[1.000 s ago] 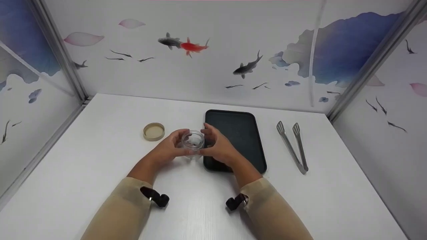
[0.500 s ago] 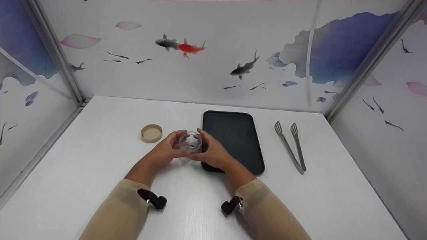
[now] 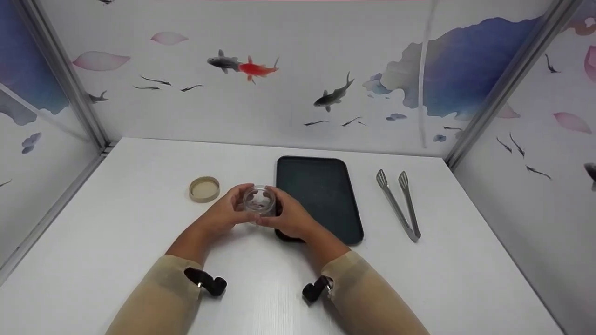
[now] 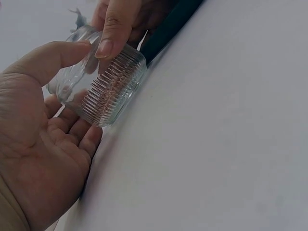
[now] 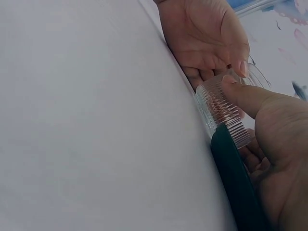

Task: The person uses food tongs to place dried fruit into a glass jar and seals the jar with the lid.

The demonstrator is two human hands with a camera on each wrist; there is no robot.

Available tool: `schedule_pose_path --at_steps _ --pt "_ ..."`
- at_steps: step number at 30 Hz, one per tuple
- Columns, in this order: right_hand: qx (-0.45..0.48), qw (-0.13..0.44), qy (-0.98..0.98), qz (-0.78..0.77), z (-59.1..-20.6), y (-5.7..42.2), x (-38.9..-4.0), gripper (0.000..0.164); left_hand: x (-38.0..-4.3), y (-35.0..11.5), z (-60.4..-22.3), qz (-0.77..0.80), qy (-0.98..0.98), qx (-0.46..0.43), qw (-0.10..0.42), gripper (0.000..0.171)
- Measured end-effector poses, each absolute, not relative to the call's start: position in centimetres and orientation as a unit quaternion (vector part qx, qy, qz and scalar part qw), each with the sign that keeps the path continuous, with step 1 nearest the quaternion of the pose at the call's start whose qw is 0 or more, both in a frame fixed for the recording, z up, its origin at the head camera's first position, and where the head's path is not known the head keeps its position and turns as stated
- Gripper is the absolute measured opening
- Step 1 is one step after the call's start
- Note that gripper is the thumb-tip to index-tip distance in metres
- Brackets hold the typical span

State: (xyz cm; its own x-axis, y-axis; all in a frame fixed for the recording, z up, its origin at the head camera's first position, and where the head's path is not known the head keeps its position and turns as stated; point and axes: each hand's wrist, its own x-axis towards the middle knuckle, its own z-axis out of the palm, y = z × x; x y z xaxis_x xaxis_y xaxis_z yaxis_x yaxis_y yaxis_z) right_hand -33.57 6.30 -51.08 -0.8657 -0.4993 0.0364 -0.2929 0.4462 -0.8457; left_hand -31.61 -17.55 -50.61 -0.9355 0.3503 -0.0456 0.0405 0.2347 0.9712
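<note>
A clear glass jar (image 3: 259,204) with a ribbed lower wall (image 4: 113,91) stands lidless on the white table, in the middle of the head view. My left hand (image 3: 227,210) holds it from the left, thumb across the near side. From the right my right hand (image 3: 292,215) grips it too, and the two thumbs nearly meet at the front. Small dark bits show inside the jar from above, and a reddish-brown tint shows through the ribs in both wrist views. A tan round lid (image 3: 204,189) lies left of the hands. The fingers behind the jar are partly hidden.
A dark green-black rectangular tray (image 3: 321,200) lies right beside the jar, partly under my right hand and forearm in the head view. Metal tongs (image 3: 399,204) lie spread farther right. Printed white panels (image 3: 260,116) enclose the table at the back and sides.
My right hand's fingers have drawn in from a looser spread to lie around the jar. The head view has swung slightly, shifting everything left. Lid, tray and tongs stay put on the table.
</note>
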Motion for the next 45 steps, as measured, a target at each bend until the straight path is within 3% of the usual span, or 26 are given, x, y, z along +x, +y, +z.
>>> schedule_pose_path --at_steps 6,11,15,18,31,45 --pt "-0.223 0.116 0.839 -0.483 -51.3 6.0 -33.6 0.094 -31.7 -18.7 -49.8 0.633 0.756 0.132 0.105 0.087" --pt "-0.215 0.117 0.838 -0.488 -51.2 5.9 -33.4 0.094 -31.7 -20.5 -48.9 0.638 0.763 0.100 0.031 0.074" --pt "-0.219 0.119 0.836 -0.488 -51.1 5.8 -33.3 0.094 -31.8 -22.0 -48.5 0.617 0.785 0.057 -0.024 0.077" --pt "-0.220 0.118 0.836 -0.488 -51.0 5.9 -33.3 0.094 -31.8 -22.9 -48.3 0.617 0.785 0.036 -0.038 0.080" --pt "-0.222 0.116 0.838 -0.485 -51.1 6.2 -33.5 0.094 -32.4 -25.8 -49.0 0.577 0.814 -0.020 -0.064 0.092" --pt "-0.220 0.120 0.837 -0.486 -51.2 6.4 -33.5 0.096 -32.8 -26.5 -50.5 0.536 0.842 -0.062 0.003 0.112"
